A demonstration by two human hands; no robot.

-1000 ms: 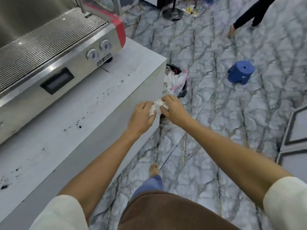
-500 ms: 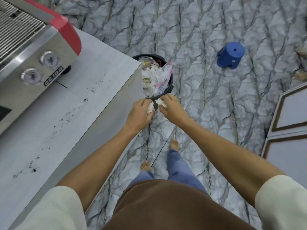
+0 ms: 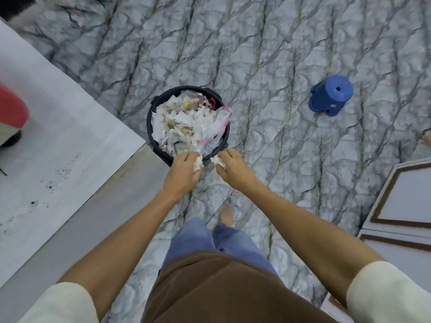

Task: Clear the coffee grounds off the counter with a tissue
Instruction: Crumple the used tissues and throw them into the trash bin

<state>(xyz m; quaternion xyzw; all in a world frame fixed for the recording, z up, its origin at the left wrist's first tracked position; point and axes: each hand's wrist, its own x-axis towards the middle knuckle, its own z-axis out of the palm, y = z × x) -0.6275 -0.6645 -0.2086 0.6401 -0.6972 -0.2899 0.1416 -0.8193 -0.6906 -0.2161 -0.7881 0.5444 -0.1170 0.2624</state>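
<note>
My left hand (image 3: 184, 172) grips a crumpled white tissue (image 3: 197, 163), and my right hand (image 3: 229, 165) grips a second crumpled white tissue piece (image 3: 218, 160). Both hands hover a small gap apart at the near rim of a black waste bin (image 3: 152, 106) on the floor, full of white paper scraps. The pale grey counter (image 3: 70, 127) lies to the left, with dark coffee grounds (image 3: 50, 186) scattered across it near its edge.
The red corner of the coffee machine (image 3: 11, 108) shows at the far left on the counter. A blue plastic stool (image 3: 331, 95) stands on the marble-patterned floor at the right. A panelled door or cabinet (image 3: 401, 206) fills the right edge.
I have stepped toward the bin, and it now sits directly under my hands. The hands, which held one wad together, have drawn apart with a tissue piece in each.
</note>
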